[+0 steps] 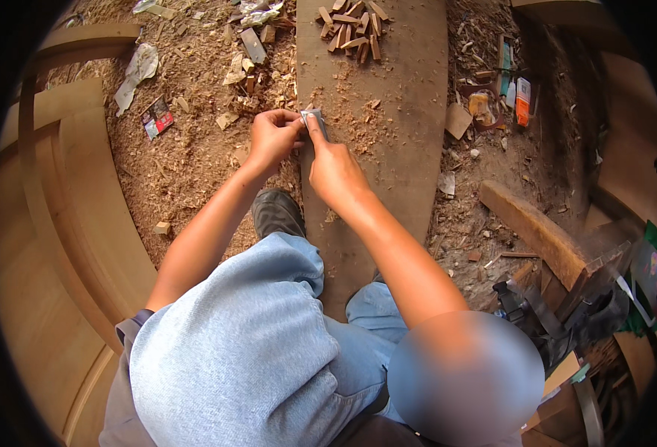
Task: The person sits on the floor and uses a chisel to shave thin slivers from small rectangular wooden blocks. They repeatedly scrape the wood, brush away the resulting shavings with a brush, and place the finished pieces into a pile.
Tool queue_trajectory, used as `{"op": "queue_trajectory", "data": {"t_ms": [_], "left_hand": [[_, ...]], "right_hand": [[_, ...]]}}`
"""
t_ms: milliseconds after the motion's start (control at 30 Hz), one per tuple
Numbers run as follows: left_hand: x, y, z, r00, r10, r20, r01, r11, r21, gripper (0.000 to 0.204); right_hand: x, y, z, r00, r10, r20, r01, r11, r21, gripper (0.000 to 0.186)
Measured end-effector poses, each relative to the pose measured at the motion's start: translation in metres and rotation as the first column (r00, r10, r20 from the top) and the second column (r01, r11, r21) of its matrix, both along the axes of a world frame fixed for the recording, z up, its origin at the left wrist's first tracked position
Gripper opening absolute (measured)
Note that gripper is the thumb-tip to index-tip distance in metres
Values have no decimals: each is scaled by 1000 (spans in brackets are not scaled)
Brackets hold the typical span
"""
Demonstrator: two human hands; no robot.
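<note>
A long wooden board (412,160) runs away from me, strewn with shavings. At its left edge, my right hand (337,173) is closed on a flat grey metal blade (323,134), its index finger stretched along the top. The blade's lower part is hidden, so its exact kind does not show. My left hand (270,140) meets it from the left, fingers pinched together close to the blade's tip. Whatever lies between those fingers is too small to make out. Farther up the board is a heap of small wooden pegs (354,31).
Shavings and offcuts cover the ground on both sides. Panelled wood (82,171) stands at the left. To the right lie an orange-and-white packet (522,102), a thick timber (533,227) and a dark strapped bag (597,324). My shoe (278,214) is beside the board.
</note>
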State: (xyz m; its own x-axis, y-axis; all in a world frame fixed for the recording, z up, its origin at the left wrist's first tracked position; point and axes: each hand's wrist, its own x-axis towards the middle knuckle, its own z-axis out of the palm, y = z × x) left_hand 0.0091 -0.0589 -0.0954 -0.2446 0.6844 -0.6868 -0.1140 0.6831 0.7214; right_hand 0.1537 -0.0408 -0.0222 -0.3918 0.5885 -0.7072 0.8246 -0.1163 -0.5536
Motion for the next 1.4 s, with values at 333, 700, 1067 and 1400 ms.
{"op": "queue_trajectory", "data": {"t_ms": [333, 700, 1067, 1400], "left_hand": [[9, -5, 5, 998, -29, -47, 31, 999, 24, 16], [15, -12, -3, 993, 20, -119, -15, 999, 45, 17], [11, -7, -6, 995, -18, -93, 23, 998, 54, 15], [14, -4, -2, 995, -2, -99, 12, 995, 98, 16]], "right_hand": [[-6, -10, -15, 996, -93, 0, 92, 985, 149, 64], [9, -4, 0, 968, -239, -69, 227, 962, -153, 73], [3, -7, -7, 993, -10, 118, 1, 997, 75, 71], [-6, -15, -23, 967, -249, -55, 251, 967, 40, 74]]}}
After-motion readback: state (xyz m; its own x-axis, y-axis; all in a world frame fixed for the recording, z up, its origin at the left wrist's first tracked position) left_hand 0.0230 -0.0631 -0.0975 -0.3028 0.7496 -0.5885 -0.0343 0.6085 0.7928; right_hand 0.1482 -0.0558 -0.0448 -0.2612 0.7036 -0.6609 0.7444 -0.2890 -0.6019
